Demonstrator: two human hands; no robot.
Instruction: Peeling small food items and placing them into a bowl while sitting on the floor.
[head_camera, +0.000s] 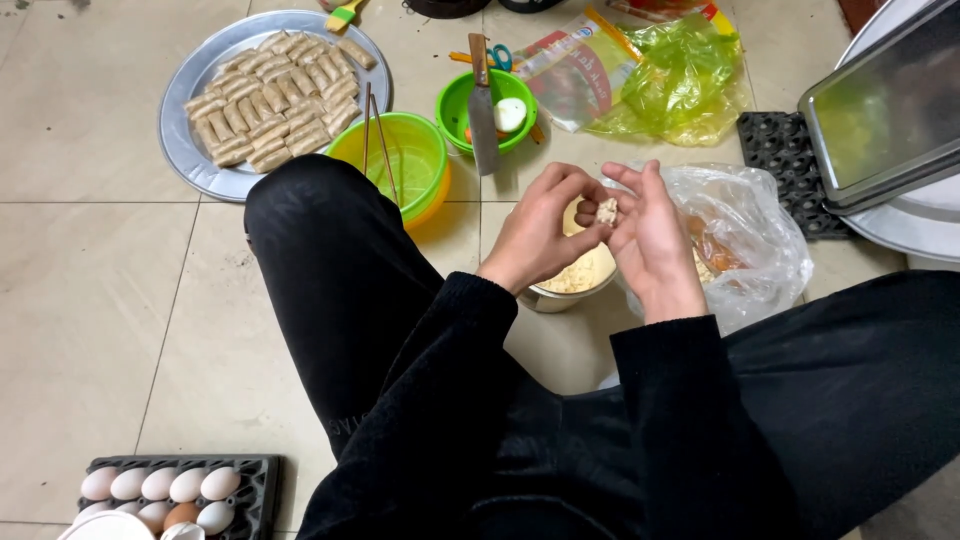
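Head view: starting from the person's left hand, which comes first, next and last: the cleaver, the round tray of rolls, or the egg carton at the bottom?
From the left hand, which pinches a pale lump together with the right hand:
1. Cleaver, just above the hand, lying across a small green bowl.
2. Round tray of rolls, up and to the left.
3. Egg carton, far off at the bottom left corner.

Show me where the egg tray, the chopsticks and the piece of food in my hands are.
Egg tray (262, 480): head view, on its dark right rim.
Chopsticks (380, 140): head view, mid-shaft over the green bowl.
Piece of food (606, 211): head view, on its pale middle, between the fingertips.
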